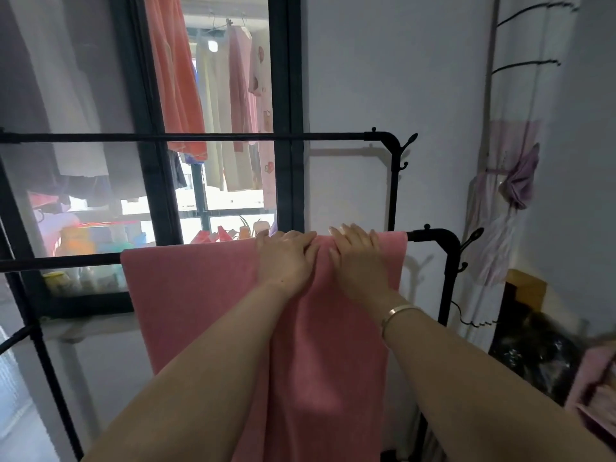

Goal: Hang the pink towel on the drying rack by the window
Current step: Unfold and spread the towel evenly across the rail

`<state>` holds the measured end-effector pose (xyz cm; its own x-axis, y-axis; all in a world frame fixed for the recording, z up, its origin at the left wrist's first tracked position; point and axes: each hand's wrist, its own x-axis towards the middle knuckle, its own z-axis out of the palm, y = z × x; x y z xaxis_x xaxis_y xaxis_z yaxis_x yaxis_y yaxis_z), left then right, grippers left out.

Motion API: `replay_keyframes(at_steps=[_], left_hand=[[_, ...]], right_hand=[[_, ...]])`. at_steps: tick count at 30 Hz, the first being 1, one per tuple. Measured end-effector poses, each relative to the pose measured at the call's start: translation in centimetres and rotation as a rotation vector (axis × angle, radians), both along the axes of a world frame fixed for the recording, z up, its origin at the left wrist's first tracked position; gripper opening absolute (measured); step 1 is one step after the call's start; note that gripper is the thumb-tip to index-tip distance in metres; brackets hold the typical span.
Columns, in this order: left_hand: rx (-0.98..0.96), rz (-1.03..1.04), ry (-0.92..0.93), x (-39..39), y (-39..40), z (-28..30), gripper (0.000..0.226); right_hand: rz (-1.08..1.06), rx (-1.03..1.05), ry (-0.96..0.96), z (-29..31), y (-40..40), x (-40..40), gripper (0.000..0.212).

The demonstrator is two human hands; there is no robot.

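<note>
**Towel draped on the lower bar, both hands smoothing it**

The towel (200, 311) hangs over the lower bar (60, 263) of the black rack (448, 261) at mid-frame, its near panel falling to the bottom edge. How much hangs behind the bar cannot be seen. If the far side is short, the heavier near panel could likely drag the whole cloth off once the hands lift. A vertical fold runs down the cloth between the forearms; left as is, it would probably dry slowly there. The towel's right edge sits close to the bar's bend, so a push rightward may bunch it against the corner.

The window (283, 95) fills the upper left, with laundry hanging beyond the glass. The upper bar (200, 137) crosses just above the hands and could catch a raised arm. A tied curtain (506, 181) hangs at the right.

The left hand (286, 258) lies flat, fingers spread, pressing the towel at the bar. The right hand (358, 255) presses beside it, fingers together and straight. A bangle (398, 313) circles the right wrist.
</note>
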<state>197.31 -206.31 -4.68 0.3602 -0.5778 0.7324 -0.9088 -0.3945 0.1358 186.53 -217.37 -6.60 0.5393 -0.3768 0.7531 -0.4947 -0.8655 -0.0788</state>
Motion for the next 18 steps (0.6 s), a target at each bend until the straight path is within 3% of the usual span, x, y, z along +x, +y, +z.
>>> replay_keyframes(at_steps=[7, 13, 18], left_hand=[[0.092, -0.101, -0.059, 3.3, 3.1, 0.2, 0.039], [0.104, 0.009, -0.072, 5.7, 6.0, 0.7, 0.034], [-0.063, 0.149, -0.062, 6.5, 6.9, 0.9, 0.034]], right_hand=[[-0.03, -0.018, 0.0, -0.1, -0.5, -0.2, 0.038], [0.011, 0.071, -0.06, 0.5, -0.2, 0.4, 0.033], [0.002, 0.055, -0.069, 0.5, -0.1, 0.2, 0.031]])
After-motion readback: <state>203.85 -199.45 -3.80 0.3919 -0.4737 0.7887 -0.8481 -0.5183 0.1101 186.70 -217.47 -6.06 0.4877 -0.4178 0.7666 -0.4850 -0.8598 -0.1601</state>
